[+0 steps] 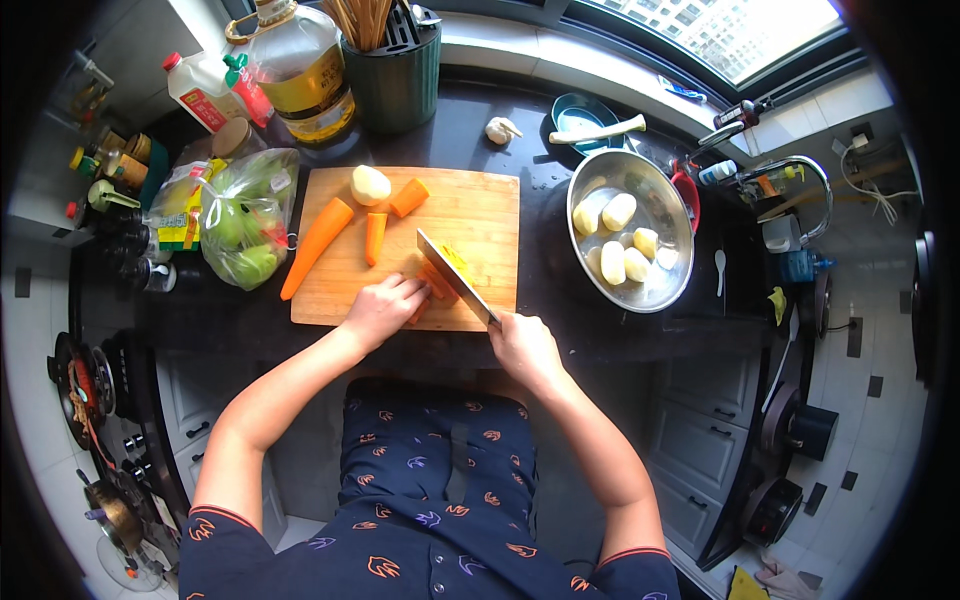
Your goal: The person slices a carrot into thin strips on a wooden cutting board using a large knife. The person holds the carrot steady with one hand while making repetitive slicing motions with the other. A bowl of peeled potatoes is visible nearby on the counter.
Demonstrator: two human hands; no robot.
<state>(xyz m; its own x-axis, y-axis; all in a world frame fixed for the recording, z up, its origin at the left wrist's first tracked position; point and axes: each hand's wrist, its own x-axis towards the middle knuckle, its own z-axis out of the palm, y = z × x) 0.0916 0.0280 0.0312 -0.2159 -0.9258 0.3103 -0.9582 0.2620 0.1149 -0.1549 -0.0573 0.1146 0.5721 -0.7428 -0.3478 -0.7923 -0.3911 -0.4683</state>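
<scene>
My right hand (527, 350) grips the handle of a kitchen knife (456, 276), its blade slanting up and left over the wooden cutting board (490, 205). Under the fingers of my left hand (383, 308) lies a piece of carrot (437, 284), close against the blade; the fingertips are bent onto it and partly hide it. Thin carrot slices (455, 259) rest on the blade's far side. Further back on the board are a long carrot (318, 247), a carrot wedge (375, 238), a carrot chunk (408, 197) and a peeled potato (370, 185).
To the right, a metal bowl (681, 270) holds several peeled potatoes. Behind it sits a teal bowl (570, 112) with a peeler-like tool across it. Garlic (502, 130) lies behind the board. A plastic bag of green vegetables (245, 225), an oil jug (300, 75) and a utensil holder (393, 85) stand left.
</scene>
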